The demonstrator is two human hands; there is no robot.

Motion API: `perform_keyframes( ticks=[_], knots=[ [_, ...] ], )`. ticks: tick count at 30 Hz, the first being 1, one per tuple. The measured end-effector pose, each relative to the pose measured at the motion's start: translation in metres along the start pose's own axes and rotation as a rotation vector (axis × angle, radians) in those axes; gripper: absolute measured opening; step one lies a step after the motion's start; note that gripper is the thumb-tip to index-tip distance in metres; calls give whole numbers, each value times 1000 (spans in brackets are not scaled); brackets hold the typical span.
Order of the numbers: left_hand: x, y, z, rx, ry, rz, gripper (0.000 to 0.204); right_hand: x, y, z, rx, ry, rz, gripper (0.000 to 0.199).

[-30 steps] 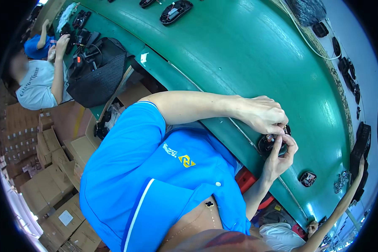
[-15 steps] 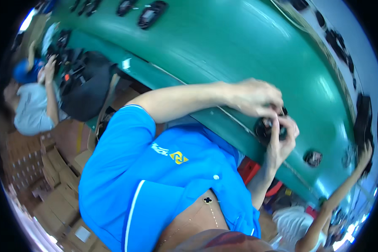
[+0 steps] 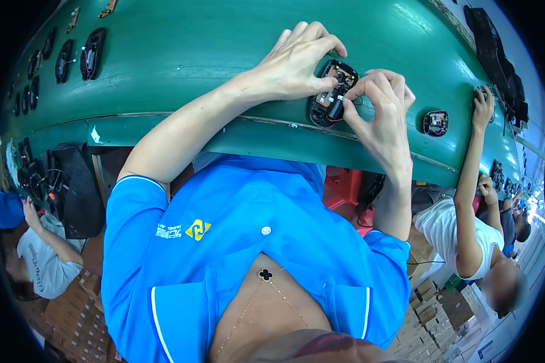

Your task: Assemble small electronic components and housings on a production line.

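On the green bench lies a black oval device shell [image 3: 316,112], its open side up, with a circuit board [image 3: 343,75] and a black cylinder [image 3: 336,109] inside. My left hand [image 3: 300,63] spans the shell from the left, thumb pressed on its inner edge and fingers bent round the far end. From the right, thumb and forefinger of my right hand [image 3: 383,115] pinch at a small white connector [image 3: 340,98] beside the cylinder. The fingertips partly hide the connector and its thin wires.
Another open shell [image 3: 435,123] sits to the right on the green bench [image 3: 224,36]. Several dark shells [image 3: 92,54] stand at the far left. A co-worker's hand [image 3: 482,107] reaches in at the right; another person [image 3: 48,251] sits at the left. Dark parts [image 3: 496,54] line the far right edge.
My view has turned and levelled. Both hands were close together round a dark round part; now they are spread apart over the open shell, whose inside shows.
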State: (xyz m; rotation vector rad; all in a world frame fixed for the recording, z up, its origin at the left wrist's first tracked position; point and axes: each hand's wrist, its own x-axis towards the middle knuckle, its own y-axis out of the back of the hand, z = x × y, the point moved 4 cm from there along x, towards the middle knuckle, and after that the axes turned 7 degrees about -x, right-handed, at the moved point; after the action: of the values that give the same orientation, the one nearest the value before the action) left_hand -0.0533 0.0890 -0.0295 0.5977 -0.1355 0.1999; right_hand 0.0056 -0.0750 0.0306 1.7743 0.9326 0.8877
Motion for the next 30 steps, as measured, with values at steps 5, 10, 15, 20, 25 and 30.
perform_keyframes(
  ticks=[5, 10, 15, 20, 25, 30],
  knots=[
    [3, -3, -3, 29, 19, -11, 39, 14, 5, -11, -131, 159, -70, 11],
    [5, -5, -6, -8, 14, 19, 40, 23, 5, -18, -204, 277, -140, 12],
    [4, -6, -6, -15, -2, 46, 39, 29, 4, -25, -303, 337, -201, 15],
    [4, -9, -6, -6, -14, 63, 38, 34, 4, -32, -390, 389, -254, 15],
    [4, -12, -7, -1, -35, 81, 36, 36, 6, -29, -379, 425, -268, 14],
    [4, -12, -7, -19, -37, 65, 35, 35, 7, -31, -397, 477, -268, 12]
  ],
)
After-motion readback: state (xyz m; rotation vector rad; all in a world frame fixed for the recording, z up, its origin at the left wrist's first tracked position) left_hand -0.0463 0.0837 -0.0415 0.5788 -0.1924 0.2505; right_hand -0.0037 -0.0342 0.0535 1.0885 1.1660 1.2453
